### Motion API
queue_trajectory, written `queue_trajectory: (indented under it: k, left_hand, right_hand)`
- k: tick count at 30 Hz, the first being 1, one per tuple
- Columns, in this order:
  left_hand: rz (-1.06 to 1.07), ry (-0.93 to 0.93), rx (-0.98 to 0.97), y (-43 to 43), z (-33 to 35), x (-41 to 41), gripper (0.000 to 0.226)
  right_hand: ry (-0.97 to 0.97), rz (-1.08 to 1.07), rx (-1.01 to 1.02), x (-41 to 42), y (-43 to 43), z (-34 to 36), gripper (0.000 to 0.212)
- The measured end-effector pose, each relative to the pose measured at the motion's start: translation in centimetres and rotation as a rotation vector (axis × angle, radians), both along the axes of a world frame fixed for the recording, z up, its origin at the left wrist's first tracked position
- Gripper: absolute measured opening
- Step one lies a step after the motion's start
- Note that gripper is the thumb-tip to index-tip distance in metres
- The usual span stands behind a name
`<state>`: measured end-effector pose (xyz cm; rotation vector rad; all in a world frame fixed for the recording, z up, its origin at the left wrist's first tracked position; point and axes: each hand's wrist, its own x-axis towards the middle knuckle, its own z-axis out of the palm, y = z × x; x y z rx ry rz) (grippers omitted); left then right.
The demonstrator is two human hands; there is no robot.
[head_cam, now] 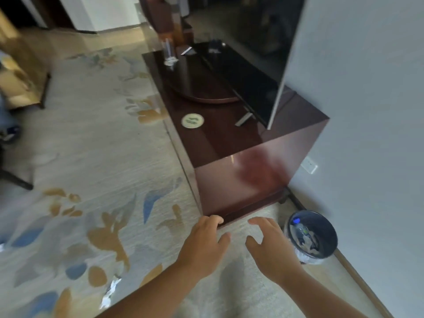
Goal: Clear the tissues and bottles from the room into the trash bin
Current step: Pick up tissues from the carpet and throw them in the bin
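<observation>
A round dark trash bin (330, 235) with a clear liner stands on the carpet by the wall at the lower right. Inside it lies a clear bottle with a blue cap (298, 224) among crumpled white tissues. My left hand (204, 246) and my right hand (270, 246) hover over the carpet just left of the bin, both empty with relaxed fingers. A clear bottle (169, 50) stands on the far end of the dark wooden TV cabinet (229, 134). A crumpled white scrap (110, 292) lies on the carpet at the lower left; it is blurred.
A large TV (252, 53) stands on the cabinet against the grey wall. A round green-and-cream coaster (192, 120) lies on the cabinet top. The patterned carpet stretches to the left, with wooden furniture (20, 83) at the far left and a wall socket (309, 165) near the bin.
</observation>
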<state>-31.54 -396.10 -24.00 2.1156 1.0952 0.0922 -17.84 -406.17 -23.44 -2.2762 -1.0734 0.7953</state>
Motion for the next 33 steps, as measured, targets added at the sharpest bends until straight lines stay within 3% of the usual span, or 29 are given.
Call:
queue_trajectory:
  k: [11, 22, 33]
  left_hand:
    - [0.261, -0.010, 0.008, 5.5, 3.6, -19.3, 0.044]
    - [0.585, 0.011, -0.037, 9.0, 2.6, -34.3, 0.043]
    - [1.183, 0.082, -0.177, 10.5, -1.2, -43.8, 0.040]
  right_hand:
    - [-0.025, 0.229, 0.051, -16.3, 8.9, 5.4, 0.041]
    - [-0.009, 0.570, 0.021, -30.4, 18.1, 4.6, 0.041]
    - [0.036, 1.118, -0.078, -40.2, 29.2, -0.4, 0.042]
